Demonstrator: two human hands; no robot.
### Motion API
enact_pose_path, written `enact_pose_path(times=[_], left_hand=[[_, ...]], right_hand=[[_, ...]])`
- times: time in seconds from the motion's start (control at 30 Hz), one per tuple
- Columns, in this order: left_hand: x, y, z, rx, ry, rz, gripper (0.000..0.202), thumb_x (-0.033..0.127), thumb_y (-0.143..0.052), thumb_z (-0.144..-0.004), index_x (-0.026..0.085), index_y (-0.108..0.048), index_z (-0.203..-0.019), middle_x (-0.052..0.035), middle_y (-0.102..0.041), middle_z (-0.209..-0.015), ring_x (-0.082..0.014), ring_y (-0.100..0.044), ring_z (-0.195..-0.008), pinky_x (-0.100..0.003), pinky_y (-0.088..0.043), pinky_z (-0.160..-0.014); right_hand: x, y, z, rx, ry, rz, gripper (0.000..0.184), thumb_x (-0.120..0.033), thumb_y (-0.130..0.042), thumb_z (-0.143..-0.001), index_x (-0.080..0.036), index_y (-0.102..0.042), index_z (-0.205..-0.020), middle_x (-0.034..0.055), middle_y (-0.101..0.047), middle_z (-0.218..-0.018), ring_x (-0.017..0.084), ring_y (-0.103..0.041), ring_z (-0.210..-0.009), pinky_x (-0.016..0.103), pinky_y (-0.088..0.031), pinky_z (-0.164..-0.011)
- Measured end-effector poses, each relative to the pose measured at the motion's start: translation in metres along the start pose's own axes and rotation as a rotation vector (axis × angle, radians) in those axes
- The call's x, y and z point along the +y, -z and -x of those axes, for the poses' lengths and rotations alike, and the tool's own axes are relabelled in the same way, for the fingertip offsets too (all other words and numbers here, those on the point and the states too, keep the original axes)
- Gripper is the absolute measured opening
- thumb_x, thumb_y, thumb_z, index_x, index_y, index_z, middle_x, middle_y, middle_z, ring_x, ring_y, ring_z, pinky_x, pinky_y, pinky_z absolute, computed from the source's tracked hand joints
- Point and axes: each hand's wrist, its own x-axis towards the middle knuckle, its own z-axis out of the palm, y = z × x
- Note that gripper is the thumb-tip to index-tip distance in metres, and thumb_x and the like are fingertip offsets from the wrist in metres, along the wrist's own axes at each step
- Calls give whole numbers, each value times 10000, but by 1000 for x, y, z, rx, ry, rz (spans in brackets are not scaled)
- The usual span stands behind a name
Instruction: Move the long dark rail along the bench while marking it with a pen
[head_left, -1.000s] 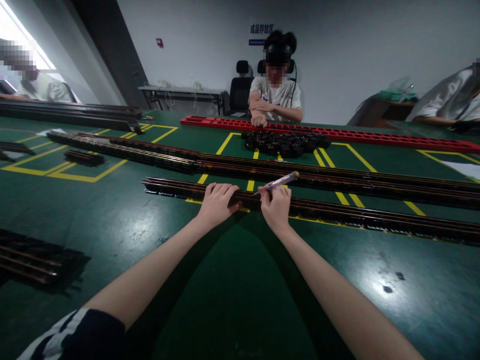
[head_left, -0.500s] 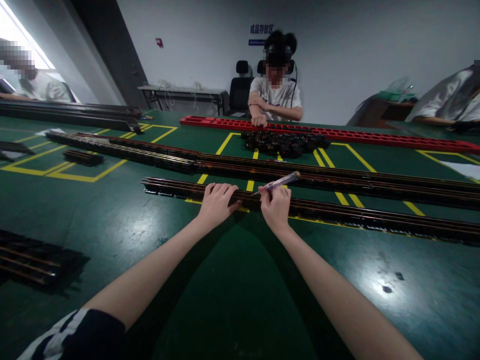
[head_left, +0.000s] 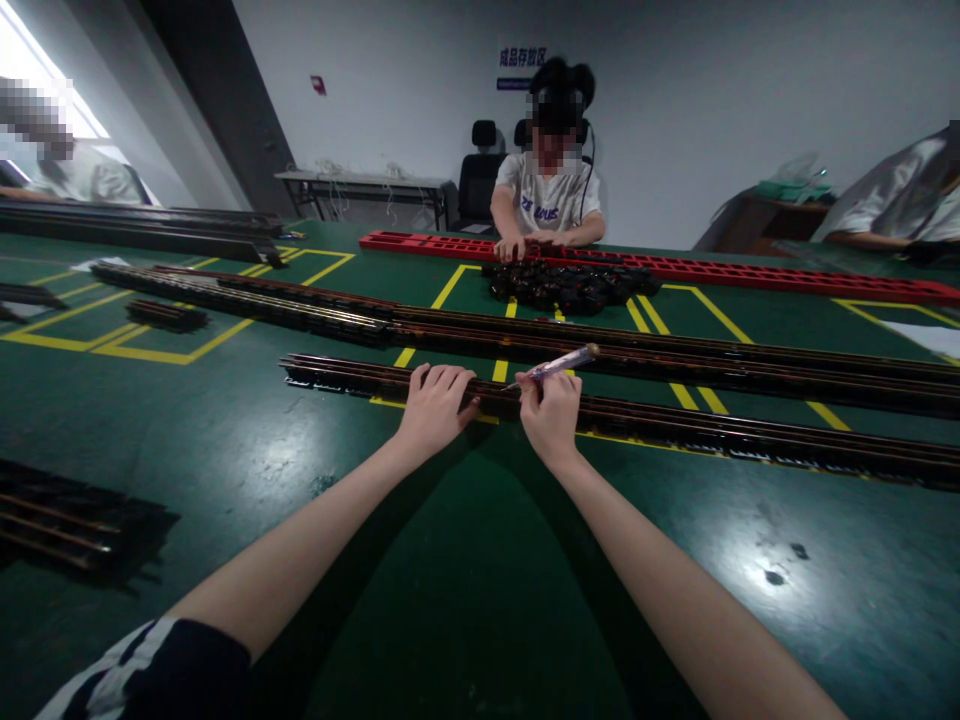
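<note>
Work looks unfinished, amount left unclear: right hand [head_left: 553, 408] pinches a screwdriver [head_left: 562, 362] at the black bar [head_left: 675, 424] inside the counter's [head_left: 262, 450] far edge, left hand's [head_left: 435, 406] grip spread over it.

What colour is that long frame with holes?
The long frame is red, shown in the head view.

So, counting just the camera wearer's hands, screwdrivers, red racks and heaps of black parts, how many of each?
Left hand and right hand: 2
Screwdriver: 1
Red rack, seemingly one piece: 1
Heap of black parts: 1
Total: 5
</note>
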Motion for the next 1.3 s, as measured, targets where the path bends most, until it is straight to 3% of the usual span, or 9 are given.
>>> enact_pose_path(times=[0.7, 0.97, 1.3], left_hand=[[1, 4, 1, -24, -17, -48, 420, 107, -423, -809, 164, -541, -1207, -95, -611, -1218, -275, -512, -1151, -477, -293, -1036], [0, 4, 2, -5, -14, -56, 439, 91, -450, -775, 151, -549, -1198, -100, -613, -1208, -285, -514, -1143, -475, -309, -1040], [0, 3, 2, 54, 23, -62, 391, 86, -415, -815, 179, -583, -1156, -87, -636, -1168, -279, -521, -1126, -492, -310, -1037]], right_hand=[[-1, -1, 0, 46, 55, 29, 285, -369, -451, -926, -193, -556, -727, 73, -641, -732, 218, -571, -738, 367, -364, -722], [-1, 1, 0, 50, 98, 37, 286, -367, -449, -928, -188, -551, -729, 74, -642, -718, 221, -571, -737, 363, -356, -714], [-5, 2, 0, 20, 31, 7, 274, -349, -427, -930, -191, -539, -736, 74, -644, -767, 212, -566, -739, 374, -353, -736]])
